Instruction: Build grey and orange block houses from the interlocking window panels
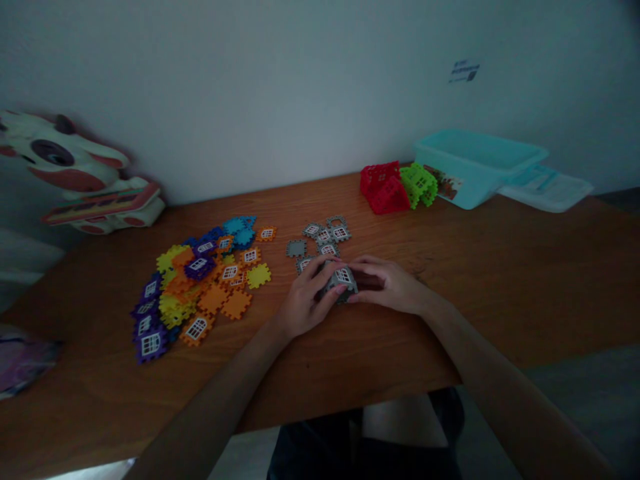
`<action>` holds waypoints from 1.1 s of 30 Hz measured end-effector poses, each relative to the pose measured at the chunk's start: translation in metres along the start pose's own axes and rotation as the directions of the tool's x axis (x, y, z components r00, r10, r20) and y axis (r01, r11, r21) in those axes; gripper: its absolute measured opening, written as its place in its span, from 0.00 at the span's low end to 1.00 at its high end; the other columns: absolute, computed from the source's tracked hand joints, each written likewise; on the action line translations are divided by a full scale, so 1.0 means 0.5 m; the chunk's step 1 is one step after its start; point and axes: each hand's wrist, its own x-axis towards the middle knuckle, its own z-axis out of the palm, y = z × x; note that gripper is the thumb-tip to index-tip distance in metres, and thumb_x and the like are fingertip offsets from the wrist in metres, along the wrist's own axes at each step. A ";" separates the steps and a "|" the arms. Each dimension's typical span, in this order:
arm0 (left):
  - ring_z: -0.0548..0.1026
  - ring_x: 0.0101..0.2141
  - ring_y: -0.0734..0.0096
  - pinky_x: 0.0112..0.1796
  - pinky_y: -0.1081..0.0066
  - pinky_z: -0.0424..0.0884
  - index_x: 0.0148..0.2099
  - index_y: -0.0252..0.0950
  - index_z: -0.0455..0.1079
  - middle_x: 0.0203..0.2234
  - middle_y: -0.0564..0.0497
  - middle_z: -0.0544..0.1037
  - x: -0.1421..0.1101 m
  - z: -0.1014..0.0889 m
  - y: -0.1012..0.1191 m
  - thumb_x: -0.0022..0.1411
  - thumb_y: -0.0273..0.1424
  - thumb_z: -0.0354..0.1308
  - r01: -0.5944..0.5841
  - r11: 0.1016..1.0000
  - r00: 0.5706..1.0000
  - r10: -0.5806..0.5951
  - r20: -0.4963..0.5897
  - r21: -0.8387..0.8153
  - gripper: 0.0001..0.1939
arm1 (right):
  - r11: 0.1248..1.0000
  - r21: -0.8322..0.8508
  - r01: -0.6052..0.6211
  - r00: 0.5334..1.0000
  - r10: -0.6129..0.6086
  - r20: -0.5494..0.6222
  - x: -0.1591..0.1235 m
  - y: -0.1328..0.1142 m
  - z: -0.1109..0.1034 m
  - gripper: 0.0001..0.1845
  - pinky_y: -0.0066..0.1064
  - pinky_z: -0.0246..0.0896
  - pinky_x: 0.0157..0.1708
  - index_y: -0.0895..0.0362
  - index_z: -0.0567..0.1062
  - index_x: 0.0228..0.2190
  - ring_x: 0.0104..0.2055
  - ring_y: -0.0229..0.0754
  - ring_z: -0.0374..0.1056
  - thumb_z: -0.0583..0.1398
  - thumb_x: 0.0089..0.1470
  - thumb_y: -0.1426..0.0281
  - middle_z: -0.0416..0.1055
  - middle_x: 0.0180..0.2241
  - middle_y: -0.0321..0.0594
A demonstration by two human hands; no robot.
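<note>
The left hand (309,298) and the right hand (387,285) meet at the near middle of the wooden tabletop (480,280), both grasping a small gray block assembly (343,279) between them. The left hand's fingers curl over its left side and near edge, while the right hand's fingers and thumb press on its right side; a panel with a white lattice window faces up between the fingertips. Just beyond the hands lies a loose group of gray tiles (323,235), several with white window inserts and one plain and solid. To the left of the hands spreads a heap of interlocking pieces with notched edges: orange tiles (213,298), yellow tiles (176,310), purple tiles (151,343) and blue tiles (240,232), many overlapping and some carrying white windows. Near the wall (280,100), to the right of the middle, a red assembled structure (384,187) stands beside a green one (419,184). Right of these sits an open light-blue plastic bin (477,170), with a translucent lid (547,189) at its right end. At the far left, a cow-shaped toy (100,167) with a keyboard-like front rests against the wall. A small printed label (464,71) is on the wall above the bin.
</note>
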 end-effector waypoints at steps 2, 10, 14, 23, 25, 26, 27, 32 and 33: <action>0.72 0.57 0.59 0.57 0.58 0.71 0.64 0.41 0.65 0.57 0.41 0.69 0.000 0.000 0.000 0.72 0.33 0.54 -0.004 1.000 1.000 0.004 0.002 0.007 0.20 | 1.000 -0.005 0.000 1.000 0.000 0.001 0.000 0.000 0.000 0.27 0.45 0.67 0.55 0.44 0.76 0.55 0.53 0.50 0.71 0.69 0.54 0.57 0.73 0.50 0.41; 0.70 0.58 0.59 0.58 0.58 0.70 0.66 0.41 0.61 0.58 0.41 0.67 -0.001 -0.001 -0.008 0.72 0.31 0.53 -0.037 0.999 0.999 0.037 0.022 0.033 0.22 | 0.996 -0.083 0.040 0.999 -0.041 -0.004 -0.001 -0.001 0.001 0.25 0.43 0.66 0.55 0.44 0.75 0.56 0.53 0.50 0.70 0.67 0.57 0.57 0.73 0.50 0.41; 0.68 0.59 0.58 0.58 0.56 0.69 0.68 0.43 0.58 0.58 0.41 0.65 -0.002 0.002 -0.004 0.74 0.32 0.50 -0.018 0.998 0.999 0.016 0.037 0.059 0.23 | 0.987 -0.144 0.066 0.998 -0.066 0.000 -0.001 -0.002 0.003 0.25 0.43 0.65 0.56 0.47 0.74 0.57 0.53 0.49 0.70 0.66 0.59 0.58 0.72 0.51 0.42; 0.68 0.56 0.58 0.56 0.53 0.68 0.57 0.40 0.62 0.53 0.41 0.66 -0.001 0.012 -0.004 0.73 0.33 0.51 0.019 1.000 0.999 -0.019 -0.031 -0.001 0.13 | 0.990 -0.114 0.077 0.995 -0.085 -0.061 0.003 -0.002 0.021 0.26 0.42 0.67 0.54 0.50 0.75 0.54 0.53 0.49 0.73 0.68 0.55 0.59 0.76 0.51 0.42; 0.70 0.55 0.59 0.55 0.53 0.69 0.55 0.40 0.63 0.53 0.41 0.68 -0.001 0.009 -0.008 0.72 0.33 0.53 0.029 0.999 0.998 -0.031 -0.049 -0.028 0.11 | 0.995 -0.086 0.059 0.995 -0.065 -0.069 0.004 -0.004 0.031 0.27 0.42 0.69 0.53 0.50 0.74 0.55 0.52 0.48 0.74 0.68 0.55 0.58 0.77 0.52 0.42; 0.70 0.55 0.59 0.55 0.54 0.69 0.54 0.39 0.63 0.53 0.41 0.69 0.000 0.006 -0.010 0.72 0.32 0.53 0.027 0.999 0.998 -0.030 -0.053 -0.044 0.10 | 0.995 -0.088 0.055 0.996 -0.062 -0.069 0.005 -0.006 0.035 0.28 0.42 0.69 0.53 0.50 0.74 0.56 0.51 0.48 0.74 0.68 0.55 0.58 0.77 0.52 0.42; 0.71 0.54 0.60 0.54 0.54 0.69 0.53 0.39 0.64 0.53 0.41 0.69 0.000 0.004 -0.012 0.72 0.32 0.52 0.020 0.998 0.998 -0.023 -0.051 -0.058 0.09 | 0.993 -0.103 0.056 0.996 -0.064 -0.069 0.005 -0.008 0.040 0.28 0.42 0.70 0.52 0.51 0.74 0.56 0.51 0.48 0.75 0.68 0.55 0.57 0.77 0.52 0.43; 0.73 0.50 0.62 0.51 0.58 0.71 0.51 0.39 0.64 0.48 0.43 0.71 0.001 -0.006 -0.021 0.71 0.30 0.52 -0.042 0.998 0.998 0.040 -0.039 -0.050 0.08 | 0.966 -0.231 0.114 0.988 -0.134 -0.073 0.005 -0.011 0.051 0.26 0.42 0.69 0.53 0.54 0.76 0.52 0.51 0.50 0.74 0.68 0.55 0.56 0.77 0.50 0.47; 0.73 0.50 0.62 0.50 0.58 0.71 0.51 0.39 0.64 0.48 0.43 0.71 0.001 -0.007 -0.022 0.71 0.30 0.52 -0.050 0.998 0.998 0.049 -0.038 -0.040 0.08 | 0.961 -0.249 0.119 0.988 -0.140 -0.068 0.005 -0.010 0.052 0.26 0.42 0.69 0.53 0.55 0.77 0.52 0.51 0.50 0.74 0.68 0.56 0.56 0.77 0.49 0.47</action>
